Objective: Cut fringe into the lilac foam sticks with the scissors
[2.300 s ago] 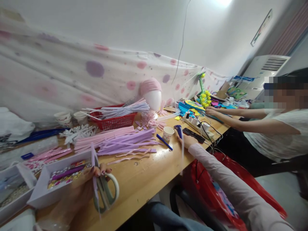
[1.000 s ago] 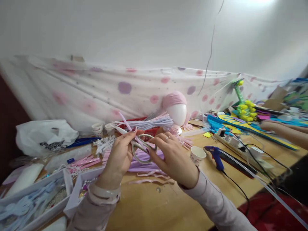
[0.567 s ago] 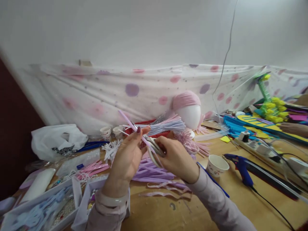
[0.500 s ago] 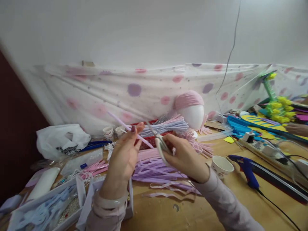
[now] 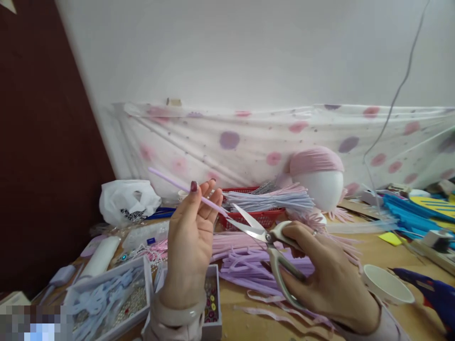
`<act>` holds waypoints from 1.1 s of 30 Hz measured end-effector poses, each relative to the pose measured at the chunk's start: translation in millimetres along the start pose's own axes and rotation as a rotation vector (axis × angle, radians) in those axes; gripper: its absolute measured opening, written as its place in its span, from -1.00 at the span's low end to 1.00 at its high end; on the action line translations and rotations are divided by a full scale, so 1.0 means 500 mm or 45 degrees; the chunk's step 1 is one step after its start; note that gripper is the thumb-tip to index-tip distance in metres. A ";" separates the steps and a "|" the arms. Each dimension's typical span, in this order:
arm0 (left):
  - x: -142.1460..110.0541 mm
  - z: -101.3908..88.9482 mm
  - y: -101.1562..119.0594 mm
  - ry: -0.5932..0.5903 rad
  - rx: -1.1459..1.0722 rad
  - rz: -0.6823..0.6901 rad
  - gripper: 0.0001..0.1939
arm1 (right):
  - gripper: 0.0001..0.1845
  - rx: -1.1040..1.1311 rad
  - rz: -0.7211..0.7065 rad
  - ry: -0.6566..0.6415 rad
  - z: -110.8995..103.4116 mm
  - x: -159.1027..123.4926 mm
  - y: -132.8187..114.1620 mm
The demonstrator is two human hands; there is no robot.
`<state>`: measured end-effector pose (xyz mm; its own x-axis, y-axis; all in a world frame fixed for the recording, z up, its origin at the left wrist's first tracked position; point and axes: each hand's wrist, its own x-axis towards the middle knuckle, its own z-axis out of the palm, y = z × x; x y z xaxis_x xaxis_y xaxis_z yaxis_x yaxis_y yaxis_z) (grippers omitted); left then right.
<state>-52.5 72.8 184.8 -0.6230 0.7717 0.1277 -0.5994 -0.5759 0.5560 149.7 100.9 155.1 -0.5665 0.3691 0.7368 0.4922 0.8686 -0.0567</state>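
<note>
Pinching a lilac stem point(image 5: 168, 179) between thumb and fingers, the left hand point(image 5: 192, 241) rises palm inward in the head view, its other fingertips loosely curled. One end of the stem slants up and away to the left of the thumb; the other runs down to the right, past the fingers, ending at the tip of the lower blade of the scissors point(image 5: 269, 237). Whether blade and stem touch there I cannot tell. The right hand point(image 5: 327, 279) grasps the scissors, its fingers and thumb at the pale handles and the blades spread apart, pointing toward the left fingertips. A bangle point(image 5: 183, 315) circles the left wrist, well below the fingers.

Beyond the space between both sets of fingers stands a red basket point(image 5: 263, 220), with pale blue and pink stems point(image 5: 273, 200) lying across it. Farther back, above the right fingers, is a white head form point(image 5: 323, 189) wearing a pink cap point(image 5: 316, 160). Below the blades, between the hands, lies a pile of lilac stems point(image 5: 245, 270), with pale ribbons point(image 5: 266, 312) nearer the viewer. Right of the right fingers are a paper cup point(image 5: 387, 284) and, past it, a blue glue gun point(image 5: 432, 291). Left of the left fingers sits a white plastic bag point(image 5: 128, 201); lower on that side is a white box point(image 5: 149, 284) of light blue pieces.
</note>
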 end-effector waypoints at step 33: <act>-0.035 0.024 -0.051 0.160 -0.040 -0.129 -0.91 | -0.77 -0.233 -0.024 -0.098 -0.011 -0.004 0.027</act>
<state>-20.4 77.0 178.3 -0.6155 0.7875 -0.0327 -0.6766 -0.5066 0.5344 161.3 110.1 156.4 -0.6223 0.3839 0.6822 0.5890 0.8037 0.0850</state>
